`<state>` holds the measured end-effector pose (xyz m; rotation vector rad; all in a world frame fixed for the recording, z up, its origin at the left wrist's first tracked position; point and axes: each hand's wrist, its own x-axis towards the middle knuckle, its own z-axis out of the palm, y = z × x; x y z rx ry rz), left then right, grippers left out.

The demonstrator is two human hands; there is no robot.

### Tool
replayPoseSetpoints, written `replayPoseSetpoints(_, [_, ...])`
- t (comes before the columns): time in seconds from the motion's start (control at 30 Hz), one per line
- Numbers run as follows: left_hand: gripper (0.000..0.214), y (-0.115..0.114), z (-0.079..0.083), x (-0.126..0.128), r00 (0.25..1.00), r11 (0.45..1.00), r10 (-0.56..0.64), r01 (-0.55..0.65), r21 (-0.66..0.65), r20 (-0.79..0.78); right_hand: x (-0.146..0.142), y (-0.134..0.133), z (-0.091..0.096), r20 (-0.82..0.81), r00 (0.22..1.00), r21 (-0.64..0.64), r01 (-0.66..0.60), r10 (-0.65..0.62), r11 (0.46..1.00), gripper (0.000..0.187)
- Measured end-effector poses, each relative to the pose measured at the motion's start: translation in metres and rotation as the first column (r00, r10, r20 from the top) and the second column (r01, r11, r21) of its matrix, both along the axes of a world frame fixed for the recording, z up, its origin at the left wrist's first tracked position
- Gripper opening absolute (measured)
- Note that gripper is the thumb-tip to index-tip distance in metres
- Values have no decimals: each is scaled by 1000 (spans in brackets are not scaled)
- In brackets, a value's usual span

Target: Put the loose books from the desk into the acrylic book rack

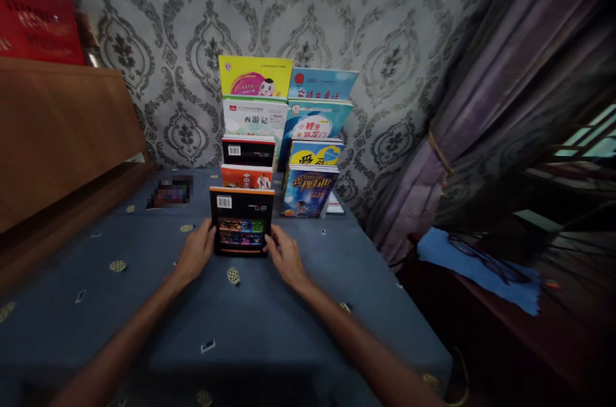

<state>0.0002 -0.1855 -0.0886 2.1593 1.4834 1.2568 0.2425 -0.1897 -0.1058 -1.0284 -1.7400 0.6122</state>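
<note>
A black book with a barcode and rows of small colourful pictures stands upright at the front of the left row of books. My left hand grips its left edge, and my right hand grips its right edge, thumb on the cover. Close behind it come an orange book, another black book, a white book and a yellow book. In the right row a dark blue book stands in front of a yellow-and-blue book, a teal book and a light blue book.
The books stand on a table with a blue patterned cloth, against a wallpapered wall. A blurred-out flat item lies at left, beside a wooden cabinet. At right hang a tied curtain and, lower, glasses on a blue cloth.
</note>
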Motion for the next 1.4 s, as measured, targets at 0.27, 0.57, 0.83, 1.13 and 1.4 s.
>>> replayPoseSetpoints(0.27, [23, 28, -4, 4, 999, 999, 36, -36, 11, 2, -2, 25, -4, -19, 999, 2, 33, -33, 999, 22])
replayPoseSetpoints(0.57, [20, 42, -2, 9, 999, 997, 47, -47, 66, 16, 0, 41, 0, 27, 996, 76, 79, -81, 994, 24])
replayPoseSetpoints(0.83, [18, 80, 52, 13, 997, 948, 80, -69, 311, -22, 4, 81, 52, 40, 992, 232, 110, -123, 966, 20])
replayPoseSetpoints(1.13, [16, 97, 50, 14, 996, 954, 86, -80, 288, -6, 3, 103, 40, 71, 987, 236, 120, -141, 964, 13])
replayPoseSetpoints(1.4, [16, 103, 46, 13, 997, 958, 71, -70, 277, 9, 3, 115, 36, 79, 980, 239, 159, -182, 958, 15])
